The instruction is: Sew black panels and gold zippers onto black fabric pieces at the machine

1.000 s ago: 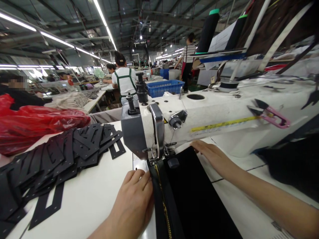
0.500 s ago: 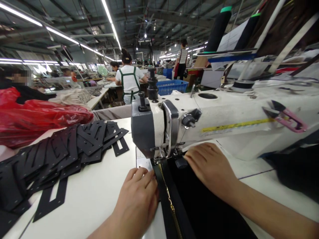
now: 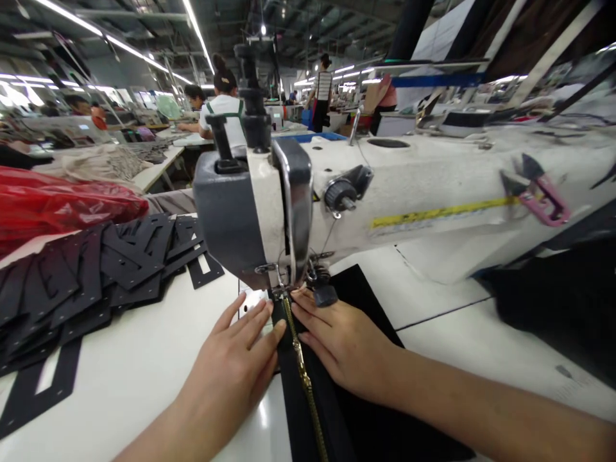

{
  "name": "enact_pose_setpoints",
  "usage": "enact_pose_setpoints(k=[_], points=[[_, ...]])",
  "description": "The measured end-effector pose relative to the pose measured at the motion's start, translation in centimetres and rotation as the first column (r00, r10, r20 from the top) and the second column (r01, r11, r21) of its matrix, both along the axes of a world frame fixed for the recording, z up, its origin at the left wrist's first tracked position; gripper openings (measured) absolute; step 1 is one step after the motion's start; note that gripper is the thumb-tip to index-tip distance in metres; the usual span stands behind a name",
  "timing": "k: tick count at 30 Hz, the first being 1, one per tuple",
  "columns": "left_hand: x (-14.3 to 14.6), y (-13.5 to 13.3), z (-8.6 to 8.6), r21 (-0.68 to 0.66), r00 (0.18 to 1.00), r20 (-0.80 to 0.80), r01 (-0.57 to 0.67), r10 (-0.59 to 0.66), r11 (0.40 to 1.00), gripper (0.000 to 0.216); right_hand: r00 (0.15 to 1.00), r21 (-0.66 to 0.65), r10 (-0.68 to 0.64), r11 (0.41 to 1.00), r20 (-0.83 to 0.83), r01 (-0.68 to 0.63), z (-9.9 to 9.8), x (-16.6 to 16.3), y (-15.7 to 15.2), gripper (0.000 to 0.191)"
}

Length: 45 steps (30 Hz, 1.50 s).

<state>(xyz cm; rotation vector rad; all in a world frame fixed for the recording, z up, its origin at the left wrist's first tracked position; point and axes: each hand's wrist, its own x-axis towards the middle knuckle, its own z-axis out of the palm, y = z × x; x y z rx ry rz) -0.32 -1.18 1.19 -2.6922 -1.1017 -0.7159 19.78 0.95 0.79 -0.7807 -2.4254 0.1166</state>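
Note:
A white sewing machine (image 3: 414,186) with a grey head stands across the table. Under its needle lies black fabric (image 3: 366,301) with a gold zipper (image 3: 301,369) running toward me. My left hand (image 3: 231,369) lies flat on the table, fingers stretched out, fingertips on the fabric's left edge beside the zipper. My right hand (image 3: 344,340) rests flat on the fabric just right of the zipper, fingertips near the presser foot. Neither hand grips anything.
Several black cut-out pieces (image 3: 96,269) are piled on the white table (image 3: 129,366) at left, behind them a red plastic bag (image 3: 58,205). Pink thread snips (image 3: 541,196) lie on the machine arm. Dark cloth (image 3: 558,308) sits at right. Other workers sit far behind.
My right hand has slid from the far side of the fabric to the zipper by the needle. My head moved closer to the machine. The left hand's fingers spread a little.

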Motion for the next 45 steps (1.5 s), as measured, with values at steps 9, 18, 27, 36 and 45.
enact_pose_setpoints(k=[9, 18, 27, 36, 45], points=[[0.2, -0.1, 0.6, -0.010, 0.999, -0.033, -0.010, 0.010, 1.000, 0.028, 0.998, 0.022, 0.004, 1.000, 0.061, -0.005, 0.1, 0.2, 0.0, 0.037], [0.0, 0.3, 1.1, -0.024, 0.998, -0.054, -0.013, 0.012, 1.000, 0.027, 1.000, 0.041, 0.020, 0.999, 0.013, -0.021, 0.3, 0.1, 0.7, 0.032], [0.3, -0.1, 1.1, -0.036, 0.996, -0.054, -0.069, 0.067, 0.997, 0.028, 0.992, -0.159, 0.100, 0.981, -0.073, -0.111, 1.7, 0.2, 0.0, 0.011], [1.0, -2.7, 0.7, 0.045, 0.994, -0.111, 0.028, -0.023, 0.999, 0.030, 0.998, -0.074, -0.056, 0.996, -0.022, 0.054, 1.1, 0.2, -4.3, 0.029], [0.4, -2.4, 0.4, 0.004, 0.998, -0.042, 0.044, -0.044, 0.999, 0.026, 0.964, -0.041, -0.154, 0.985, 0.216, 0.166, 0.3, -1.0, -3.3, 0.044]])
